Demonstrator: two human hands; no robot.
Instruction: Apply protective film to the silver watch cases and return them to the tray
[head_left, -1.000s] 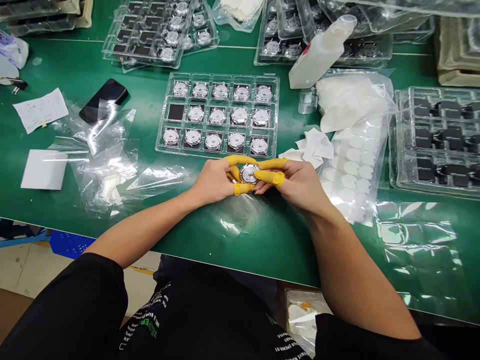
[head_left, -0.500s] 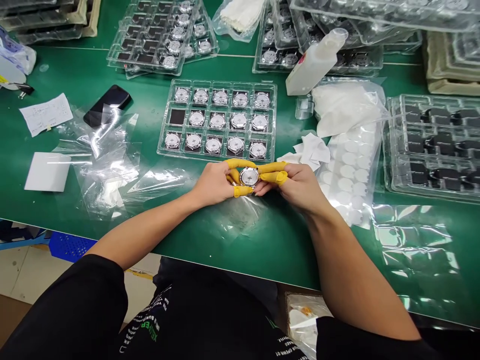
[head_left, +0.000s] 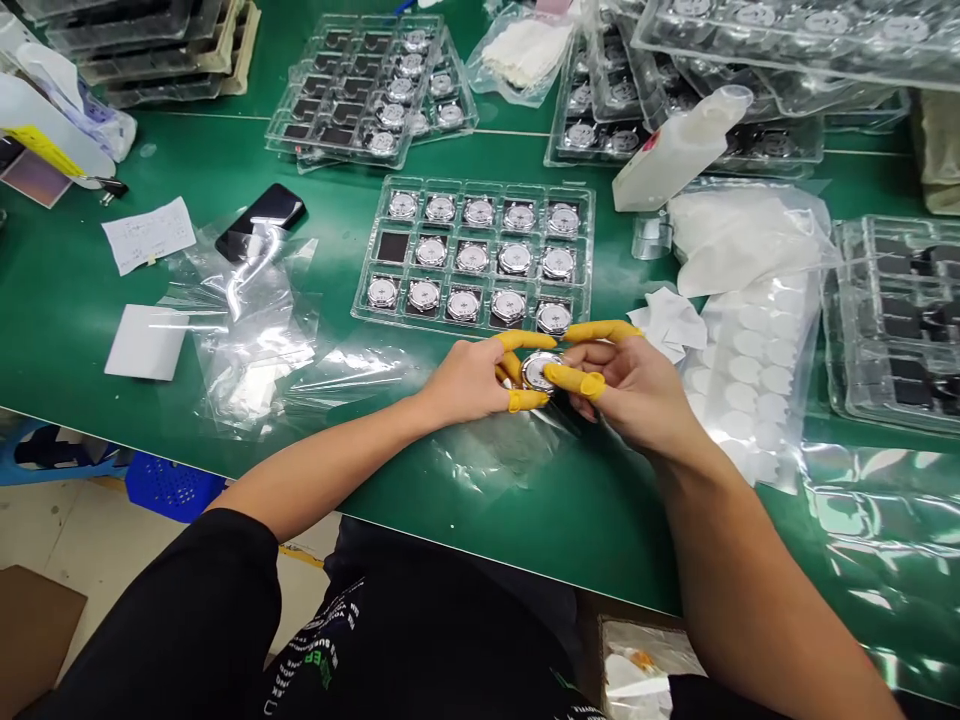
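Observation:
A round silver watch case [head_left: 534, 371] with a white face is held over the front of the green table. My left hand [head_left: 480, 378], in yellow finger cots, grips its left edge between thumb and fingers. My right hand [head_left: 626, 380] has its yellow-covered thumb across the face. Its bare fingers are behind the case's right side, while the index finger stretches up and apart. Just beyond, a clear compartment tray [head_left: 475, 328] carries rows of similar watch cases. One compartment at its left, in the middle row, shows only a dark square pad [head_left: 393, 247].
Left lie crumpled clear film [head_left: 251, 350], a black phone [head_left: 262, 222] and papers. Right are a plastic bottle [head_left: 679, 150], white cloth scraps [head_left: 671, 320], a sheet of round white stickers [head_left: 750, 380] and a tray with black parts [head_left: 900, 410]. Stacked trays [head_left: 341, 145] stand behind.
The view has shifted, so the scene sits farther right and slightly lower. My right thumb has moved over the watch face, and my right index finger has lifted away from the case.

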